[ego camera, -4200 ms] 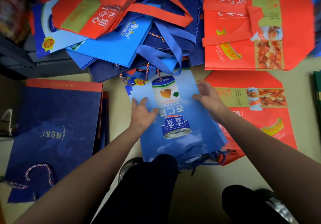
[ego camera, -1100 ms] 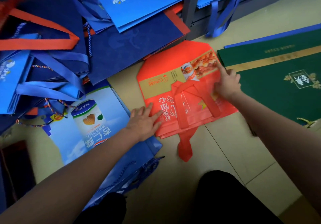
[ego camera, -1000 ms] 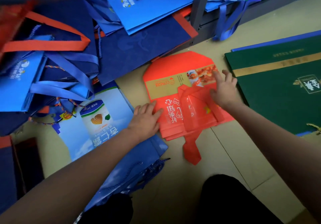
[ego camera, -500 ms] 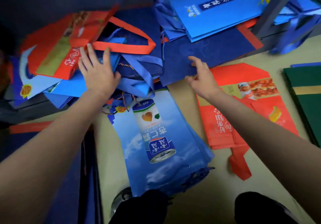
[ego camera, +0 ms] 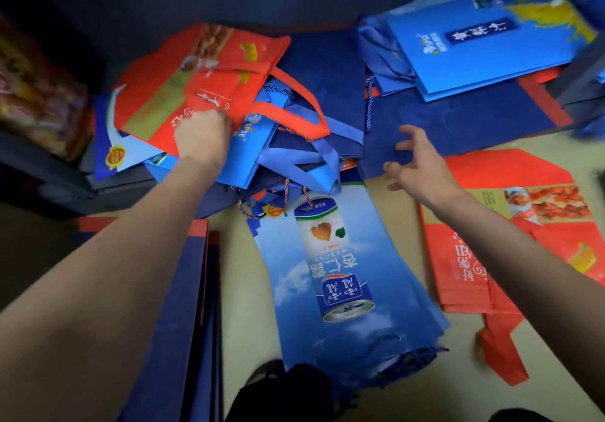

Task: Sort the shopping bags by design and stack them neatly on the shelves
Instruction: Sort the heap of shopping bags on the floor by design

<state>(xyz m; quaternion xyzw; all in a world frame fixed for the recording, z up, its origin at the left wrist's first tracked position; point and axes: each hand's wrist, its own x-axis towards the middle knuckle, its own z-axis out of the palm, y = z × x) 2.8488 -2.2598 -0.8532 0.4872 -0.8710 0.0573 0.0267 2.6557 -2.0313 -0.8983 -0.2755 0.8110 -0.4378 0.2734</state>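
A red bag (ego camera: 209,74) with orange handles lies on top of a mixed heap of blue bags at the back left. My left hand (ego camera: 203,137) grips its near edge, fingers curled under the fabric. My right hand (ego camera: 419,163) hovers with fingers spread over a dark navy bag (ego camera: 458,120), holding nothing. On the floor in front of me lies a stack of light blue bags printed with a can (ego camera: 330,274). A stack of red bags (ego camera: 510,251) lies to the right, under my right forearm.
A bright blue bag (ego camera: 484,45) tops a pile at the back right. A stack of navy bags with red rims (ego camera: 183,307) lies under my left arm. Dark shelving edges show at far left and far right. My knees are at the bottom edge.
My left hand has gone from lying flat on the heap to curling round the red bag's edge. My right hand has lifted off the navy bag, fingers spread.
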